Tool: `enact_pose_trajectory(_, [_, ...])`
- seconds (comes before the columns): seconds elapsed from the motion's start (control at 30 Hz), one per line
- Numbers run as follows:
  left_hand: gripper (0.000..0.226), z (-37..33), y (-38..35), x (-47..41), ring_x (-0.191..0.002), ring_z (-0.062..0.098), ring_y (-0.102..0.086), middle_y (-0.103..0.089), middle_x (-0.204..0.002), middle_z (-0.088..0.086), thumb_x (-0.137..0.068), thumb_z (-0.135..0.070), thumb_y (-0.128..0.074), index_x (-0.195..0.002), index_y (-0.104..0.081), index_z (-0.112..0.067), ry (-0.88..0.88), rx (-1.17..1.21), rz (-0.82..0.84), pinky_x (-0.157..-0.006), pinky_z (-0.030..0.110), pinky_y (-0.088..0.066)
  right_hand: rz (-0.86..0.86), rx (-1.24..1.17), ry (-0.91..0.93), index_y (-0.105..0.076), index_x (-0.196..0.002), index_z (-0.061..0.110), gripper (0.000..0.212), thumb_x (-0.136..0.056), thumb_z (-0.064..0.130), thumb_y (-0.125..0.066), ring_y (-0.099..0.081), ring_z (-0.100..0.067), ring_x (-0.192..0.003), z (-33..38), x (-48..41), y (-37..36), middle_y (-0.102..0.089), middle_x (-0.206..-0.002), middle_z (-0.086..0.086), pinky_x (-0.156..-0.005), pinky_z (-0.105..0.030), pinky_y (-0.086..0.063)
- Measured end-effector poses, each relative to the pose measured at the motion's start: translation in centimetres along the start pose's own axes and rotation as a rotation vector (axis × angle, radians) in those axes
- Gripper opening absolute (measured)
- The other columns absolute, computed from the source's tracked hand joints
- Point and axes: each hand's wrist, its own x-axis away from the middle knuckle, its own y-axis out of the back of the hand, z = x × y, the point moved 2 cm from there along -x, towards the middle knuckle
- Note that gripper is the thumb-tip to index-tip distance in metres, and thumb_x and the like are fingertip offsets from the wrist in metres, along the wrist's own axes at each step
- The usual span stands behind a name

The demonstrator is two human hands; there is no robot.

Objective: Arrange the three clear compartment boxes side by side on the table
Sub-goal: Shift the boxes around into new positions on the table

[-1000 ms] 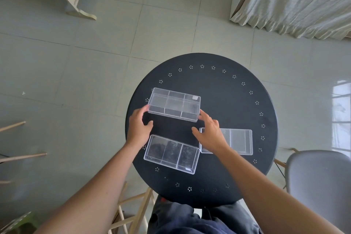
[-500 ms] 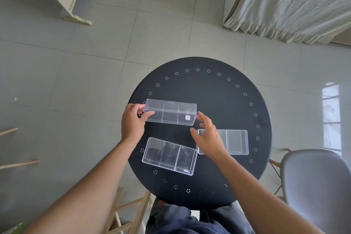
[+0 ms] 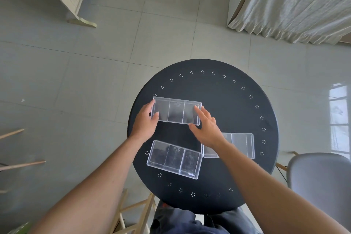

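Since half a second ago the far box has tipped from standing on its long side to lying flat, open face up, just left of frame centre on the round black bench. Left hand clamps its left end, thumb over the near corner. Right hand touches the right end with fingers spread; can't tell if it really grips. Near box lies slightly skewed at lower centre. Third box sits right of it, its corner just beside the near box, partly hidden by the right wrist. Grey chair at lower right.
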Motion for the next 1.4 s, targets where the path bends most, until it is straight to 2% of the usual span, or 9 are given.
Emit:
enact_pose_trajectory(0.07, [0.053,0.1,-0.2,0.1,-0.155,0.018,-0.043,-0.042,-0.170,0.001,-0.109,-0.015,-0.052,-0.162,-0.045,-0.016,-0.045,-0.058,0.004,-0.126,0.032,-0.034,0.026,0.060,-0.020,-0.017,-0.170,0.037,0.076,-0.104,0.045,-0.055,-0.011,-0.038,-0.161,0.1,-0.5,0.0,-0.004,-0.180,0.005,-0.123,-0.059,-0.028])
enact_pose_trajectory(0.13, [0.052,-0.1,-0.3,0.6,-0.152,0.016,-0.044,-0.042,-0.169,0.001,-0.106,-0.003,-0.050,-0.158,-0.051,-0.011,-0.146,-0.175,-0.044,-0.119,0.024,-0.037,-0.004,0.180,0.000,-0.018,-0.170,0.034,0.075,-0.104,0.046,-0.053,-0.010,-0.034,-0.161,0.3,-0.7,0.0,-0.001,-0.180,0.005,-0.123,-0.060,-0.028])
enact_pose_trajectory(0.23, [0.057,-0.5,-0.5,1.7,-0.137,0.021,-0.058,-0.053,-0.156,0.001,-0.095,0.003,-0.059,-0.151,-0.058,-0.010,-0.335,-0.417,-0.069,-0.107,0.037,-0.056,-0.113,0.312,0.082,-0.026,-0.167,0.029,0.070,-0.104,0.041,-0.053,-0.015,-0.031,-0.160,0.9,-0.2,-0.4,-0.013,-0.178,0.001,-0.123,-0.058,-0.031])
enact_pose_trajectory(0.33, [0.061,0.0,-1.2,2.4,-0.141,0.026,-0.057,-0.051,-0.162,0.007,-0.094,-0.004,-0.064,-0.155,-0.054,-0.008,-0.400,-0.593,0.005,-0.115,0.044,-0.051,-0.090,0.374,0.083,-0.026,-0.167,0.025,0.069,-0.104,0.039,-0.051,-0.017,-0.028,-0.162,0.9,0.5,-1.3,-0.018,-0.178,0.002,-0.125,-0.054,-0.031])
enact_pose_trajectory(0.5, [0.062,1.0,-1.9,2.5,-0.149,0.023,-0.049,-0.037,-0.172,0.004,-0.098,-0.007,-0.062,-0.158,-0.049,-0.007,-0.377,-0.655,0.054,-0.119,0.048,-0.048,-0.017,0.441,0.041,-0.013,-0.171,0.022,0.075,-0.107,0.042,-0.047,-0.008,-0.027,-0.165,0.4,0.9,-2.0,0.002,-0.180,0.008,-0.127,-0.052,-0.030])
enact_pose_trajectory(0.73, [0.064,-1.1,-2.0,0.2,-0.161,0.020,-0.031,-0.019,-0.179,-0.002,-0.105,-0.018,-0.053,-0.166,-0.034,-0.011,-0.323,-0.677,0.092,-0.123,0.056,-0.040,-0.016,0.471,0.011,-0.010,-0.171,0.022,0.075,-0.108,0.042,-0.045,-0.005,-0.029,-0.166,1.4,-1.4,-0.4,0.005,-0.180,0.009,-0.126,-0.051,-0.028])
enact_pose_trajectory(1.07, [0.064,-6.1,-2.0,-5.4,-0.166,0.018,-0.014,0.000,-0.181,-0.008,-0.110,-0.025,-0.047,-0.169,-0.024,-0.014,-0.174,-0.668,0.203,-0.126,0.060,-0.030,0.025,0.490,-0.040,-0.008,-0.171,0.021,0.078,-0.107,0.042,-0.047,-0.004,-0.028,-0.166,3.3,-6.3,3.6,0.011,-0.179,0.011,-0.125,-0.054,-0.026])
enact_pose_trajectory(1.17, [0.064,-7.1,-1.7,-6.9,-0.165,0.016,-0.013,0.000,-0.181,-0.009,-0.110,-0.025,-0.046,-0.169,-0.023,-0.015,-0.167,-0.665,0.231,-0.124,0.060,-0.032,0.034,0.481,-0.052,-0.008,-0.171,0.021,0.078,-0.106,0.042,-0.046,-0.003,-0.027,-0.166,3.6,-7.6,4.6,0.011,-0.179,0.012,-0.125,-0.055,-0.026])
enact_pose_trajectory(1.4, [0.058,-7.7,-1.4,-8.7,-0.161,0.016,-0.028,-0.012,-0.180,-0.011,-0.107,-0.025,-0.047,-0.164,-0.035,-0.017,-0.158,-0.649,0.216,-0.114,0.052,-0.043,0.010,0.457,-0.044,-0.017,-0.169,0.018,0.074,-0.105,0.041,-0.047,-0.006,-0.027,-0.165,3.7,-8.8,5.2,0.003,-0.180,0.009,-0.122,-0.057,-0.029])
